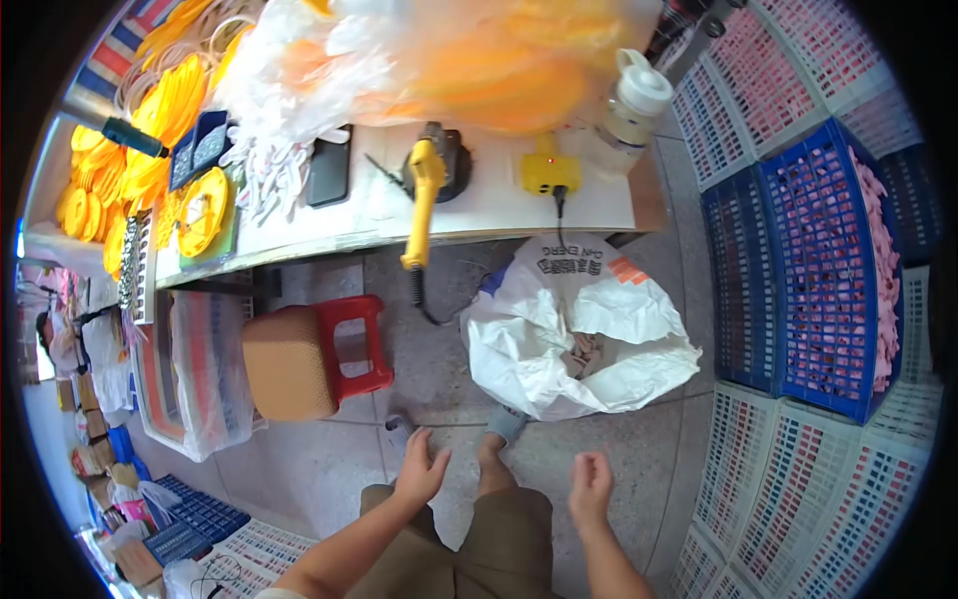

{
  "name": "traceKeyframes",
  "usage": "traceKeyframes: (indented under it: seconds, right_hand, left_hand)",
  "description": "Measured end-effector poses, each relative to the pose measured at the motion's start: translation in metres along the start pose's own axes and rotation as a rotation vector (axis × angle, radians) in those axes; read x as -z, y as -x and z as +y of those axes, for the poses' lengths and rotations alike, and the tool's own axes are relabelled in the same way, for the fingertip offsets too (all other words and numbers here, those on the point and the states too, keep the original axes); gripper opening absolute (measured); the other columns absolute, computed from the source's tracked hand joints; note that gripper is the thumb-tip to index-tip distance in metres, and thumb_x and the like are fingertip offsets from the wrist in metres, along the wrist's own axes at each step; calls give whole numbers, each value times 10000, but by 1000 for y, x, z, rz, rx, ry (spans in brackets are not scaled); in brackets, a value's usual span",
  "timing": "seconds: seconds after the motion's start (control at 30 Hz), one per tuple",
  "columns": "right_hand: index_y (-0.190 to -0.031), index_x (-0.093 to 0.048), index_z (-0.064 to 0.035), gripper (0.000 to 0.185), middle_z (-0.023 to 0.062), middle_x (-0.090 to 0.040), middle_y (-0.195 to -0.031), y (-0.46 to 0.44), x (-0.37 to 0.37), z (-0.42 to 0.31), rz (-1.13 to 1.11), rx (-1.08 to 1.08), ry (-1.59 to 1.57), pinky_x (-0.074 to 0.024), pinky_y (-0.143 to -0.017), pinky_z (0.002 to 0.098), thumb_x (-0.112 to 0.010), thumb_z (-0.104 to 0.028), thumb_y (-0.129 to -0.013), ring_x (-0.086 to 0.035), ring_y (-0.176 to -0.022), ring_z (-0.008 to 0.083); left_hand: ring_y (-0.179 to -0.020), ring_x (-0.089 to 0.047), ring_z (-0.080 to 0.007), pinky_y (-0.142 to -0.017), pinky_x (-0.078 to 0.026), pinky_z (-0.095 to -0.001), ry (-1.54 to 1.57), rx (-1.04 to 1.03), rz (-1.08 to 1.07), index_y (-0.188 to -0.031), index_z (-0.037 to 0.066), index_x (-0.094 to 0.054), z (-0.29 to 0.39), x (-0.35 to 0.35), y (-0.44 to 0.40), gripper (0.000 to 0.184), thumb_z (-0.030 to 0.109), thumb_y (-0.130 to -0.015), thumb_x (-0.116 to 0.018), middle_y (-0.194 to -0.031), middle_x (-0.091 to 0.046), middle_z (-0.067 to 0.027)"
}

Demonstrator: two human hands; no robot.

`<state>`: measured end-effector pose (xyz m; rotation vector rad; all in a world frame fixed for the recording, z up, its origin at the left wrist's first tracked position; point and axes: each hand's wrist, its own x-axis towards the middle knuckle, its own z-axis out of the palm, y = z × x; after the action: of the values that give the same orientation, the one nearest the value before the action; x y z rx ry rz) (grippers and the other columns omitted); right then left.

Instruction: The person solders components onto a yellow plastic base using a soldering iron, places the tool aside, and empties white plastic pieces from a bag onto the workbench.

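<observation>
My left hand (423, 469) hangs in the air above my lap, fingers and thumb apart, with nothing in it. To the right, my right hand (591, 486) is curled closed over the floor; no object shows in it. It is nearest to a large white sack (629, 311), which stands gaping on the floor with small pale pieces inside. Ahead of my left hand is a red stool (364, 344) with a brown padded seat (287, 363). A yellow corded hand tool (424, 190) rests in a holder at the bench edge. Neither hand touches anything.
The bench (389, 225) carries a dark phone (329, 170), a yellow powered box (550, 172), a clear bottle (634, 100), yellow round parts (203, 212) and bagged orange parts (479, 75). Stacked crates line the right, including a blue crate (813, 270) of pink pieces.
</observation>
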<state>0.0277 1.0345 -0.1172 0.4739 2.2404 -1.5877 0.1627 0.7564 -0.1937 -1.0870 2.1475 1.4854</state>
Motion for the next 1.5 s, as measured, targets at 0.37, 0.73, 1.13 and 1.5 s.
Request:
traceKeyframes:
  seconds: [0.37, 0.73, 1.13, 1.5]
  right_hand:
    - [-1078, -668, -32, 159, 41, -673, -793, 81, -176, -36, -364, 109, 138, -509, -646, 263, -674, -139, -960, -622, -690, 95]
    - [-1096, -641, -16, 180, 24, -647, -835, 143, -353, -21, -279, -39, 205, -473, -628, 271, -645, -134, -962, -572, -700, 94]
    - [-1137, -650, -8, 211, 90, -690, -886, 149, -456, -145, -469, 356, 342, -528, -709, 311, -636, -96, -946, -654, -781, 163]
    - [-1077, -608, 9, 218, 114, -643, -816, -20, -520, -279, -590, 1056, 246, -512, -636, 298, -601, 86, -873, -620, -675, 180]
  left_hand:
    - [-1174, -598, -402, -1011, -500, -453, -281, 217, 246, -1379, -22, -480, -201, 161, 63, 617, 255, -865, -678, -1500, -389, -287]
    - [-1171, -592, -422, -1011, -490, -451, -18, 136, 330, -1384, -22, -461, -254, 361, -14, 568, 175, -899, -684, -1494, -412, -291]
    - [-1212, -563, -472, -1028, -464, -488, 72, 227, 476, -1310, -73, -522, -246, 392, -126, 634, 245, -814, -757, -1254, -598, -328]
    - [-1281, -555, -402, -1056, -462, -465, -3, 763, 209, -1331, 10, -545, -173, 412, -166, 666, 347, -797, -758, -1356, -581, -267]
